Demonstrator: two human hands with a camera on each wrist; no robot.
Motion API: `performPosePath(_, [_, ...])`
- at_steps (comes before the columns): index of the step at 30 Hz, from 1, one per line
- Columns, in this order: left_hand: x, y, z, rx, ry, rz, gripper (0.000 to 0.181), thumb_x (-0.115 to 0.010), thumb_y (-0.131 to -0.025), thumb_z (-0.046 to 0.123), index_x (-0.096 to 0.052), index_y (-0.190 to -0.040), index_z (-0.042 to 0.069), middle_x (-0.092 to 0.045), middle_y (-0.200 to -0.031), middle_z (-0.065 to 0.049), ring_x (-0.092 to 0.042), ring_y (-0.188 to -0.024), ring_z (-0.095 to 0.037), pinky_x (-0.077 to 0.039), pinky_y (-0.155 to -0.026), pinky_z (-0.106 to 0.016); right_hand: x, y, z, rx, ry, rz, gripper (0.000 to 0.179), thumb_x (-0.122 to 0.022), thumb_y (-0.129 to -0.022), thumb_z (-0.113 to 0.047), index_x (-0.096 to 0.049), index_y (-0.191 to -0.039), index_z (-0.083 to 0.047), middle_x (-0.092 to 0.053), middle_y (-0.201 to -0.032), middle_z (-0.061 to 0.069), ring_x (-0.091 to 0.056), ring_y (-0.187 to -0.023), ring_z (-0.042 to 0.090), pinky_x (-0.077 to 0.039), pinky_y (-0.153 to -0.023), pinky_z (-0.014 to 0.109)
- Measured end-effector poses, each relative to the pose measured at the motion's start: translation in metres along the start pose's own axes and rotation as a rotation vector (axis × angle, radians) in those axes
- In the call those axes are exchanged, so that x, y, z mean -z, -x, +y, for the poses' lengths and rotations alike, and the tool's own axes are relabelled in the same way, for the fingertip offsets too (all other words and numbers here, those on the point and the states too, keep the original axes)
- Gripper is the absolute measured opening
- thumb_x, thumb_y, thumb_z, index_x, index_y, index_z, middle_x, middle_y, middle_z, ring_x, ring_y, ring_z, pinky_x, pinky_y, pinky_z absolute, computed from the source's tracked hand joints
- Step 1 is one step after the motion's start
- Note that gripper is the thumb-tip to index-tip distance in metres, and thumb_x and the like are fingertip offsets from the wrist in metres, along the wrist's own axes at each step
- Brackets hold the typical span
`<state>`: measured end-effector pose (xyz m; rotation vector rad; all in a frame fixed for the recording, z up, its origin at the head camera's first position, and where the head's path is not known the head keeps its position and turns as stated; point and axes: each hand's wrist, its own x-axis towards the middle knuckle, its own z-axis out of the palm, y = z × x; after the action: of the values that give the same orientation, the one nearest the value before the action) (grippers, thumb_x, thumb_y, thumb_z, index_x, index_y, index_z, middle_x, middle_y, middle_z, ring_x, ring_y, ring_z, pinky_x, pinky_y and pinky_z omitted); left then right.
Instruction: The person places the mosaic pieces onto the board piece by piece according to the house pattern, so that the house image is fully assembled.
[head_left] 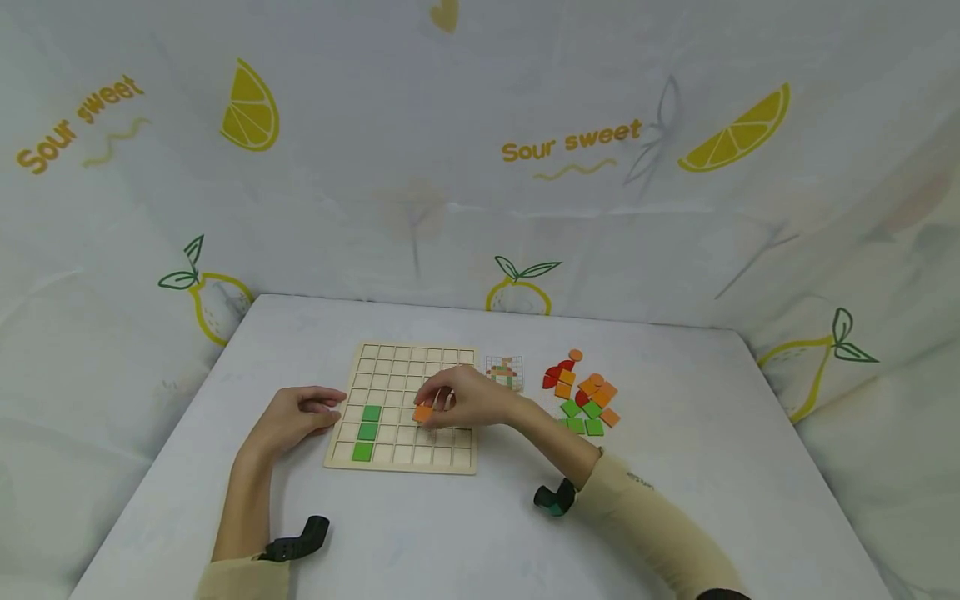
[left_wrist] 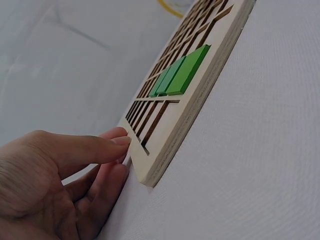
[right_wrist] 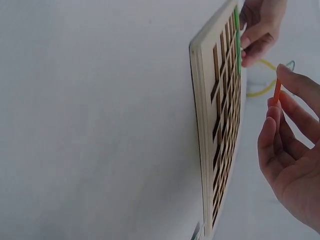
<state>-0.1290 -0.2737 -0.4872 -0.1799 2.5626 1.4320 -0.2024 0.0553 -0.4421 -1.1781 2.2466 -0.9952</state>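
Note:
A wooden grid board (head_left: 401, 467) lies on the table, its cells framed by thin raised ribs. Three green square tiles (head_left: 367, 432) sit one above another in a column near its left side. Between thumb and fingertips, my right hand (head_left: 472, 398) pinches an orange square tile (head_left: 423, 413) over the middle of the board. The right wrist view shows this tile edge-on, raised above the grid. My left hand (head_left: 294, 421) rests at the board's left edge, thumb and fingertips touching the rim with fingers loosely bent. Part of the grid is hidden behind the right hand.
Right of the board lies a small pattern card (head_left: 504, 372) with a printed coloured grid. Farther right are loose pieces: red pieces (head_left: 551, 377), orange tiles (head_left: 603, 393) and green tiles (head_left: 576, 425), several overlapping. A printed cloth backdrop (head_left: 390, 183) rises behind the white table (head_left: 420, 533).

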Motion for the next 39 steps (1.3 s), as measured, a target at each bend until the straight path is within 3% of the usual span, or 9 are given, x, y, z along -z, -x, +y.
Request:
performPosePath(8, [0.001,-0.002,0.001,-0.002,-0.013,0.002,0.038,-0.079,-0.097,0.01,-0.074,-0.133,-0.001,-0.079,-0.099,-0.009,-0.067,-0.087,-0.012,-0.055,-0.07,-0.022,-0.033,-0.024,-0.02,0.057,0.029,-0.116,0.026,-0.087,-0.094,-0.017,-0.079,-0.117,-0.008,-0.078,-0.101,0.003,-0.062,-0.082,-0.003,-0.052,-0.078,0.012])
performPosePath(17, [0.003,-0.003,0.001,-0.019,-0.016,-0.005,0.038,-0.08,-0.096,0.011,-0.074,-0.132,-0.001,-0.079,-0.098,-0.008,-0.067,-0.088,-0.011,-0.055,-0.07,-0.021,-0.053,-0.037,-0.025,0.056,0.075,-0.155,0.024,-0.087,-0.093,-0.014,-0.079,-0.115,-0.008,-0.073,-0.092,0.0,-0.055,-0.073,-0.005,-0.049,-0.07,0.01])
performPosePath(25, [0.003,-0.004,-0.001,-0.004,-0.006,-0.002,0.039,-0.079,-0.097,0.01,-0.073,-0.133,-0.002,-0.08,-0.098,-0.009,-0.068,-0.086,-0.012,-0.056,-0.07,-0.022,-0.059,-0.038,-0.029,0.056,0.15,-0.134,0.026,-0.088,-0.092,-0.016,-0.079,-0.115,-0.009,-0.074,-0.096,0.003,-0.052,-0.074,-0.003,-0.045,-0.069,0.01])
performPosePath(30, [0.002,-0.003,-0.002,0.001,-0.003,-0.003,0.039,-0.079,-0.097,0.011,-0.073,-0.133,-0.001,-0.08,-0.097,-0.008,-0.068,-0.086,-0.012,-0.056,-0.07,-0.022,-0.058,-0.038,-0.03,0.038,0.142,-0.127,0.026,-0.089,-0.091,-0.015,-0.079,-0.114,-0.008,-0.074,-0.098,0.007,-0.052,-0.074,-0.002,-0.045,-0.069,0.011])
performPosePath(39, [0.0,-0.002,-0.003,0.009,0.005,-0.005,0.038,-0.08,-0.096,0.011,-0.074,-0.132,-0.001,-0.08,-0.096,-0.007,-0.069,-0.086,-0.011,-0.057,-0.072,-0.022,-0.056,-0.037,-0.026,0.03,0.108,-0.157,0.023,-0.087,-0.093,-0.015,-0.079,-0.114,-0.01,-0.074,-0.097,0.001,-0.056,-0.077,-0.003,-0.049,-0.073,0.01])
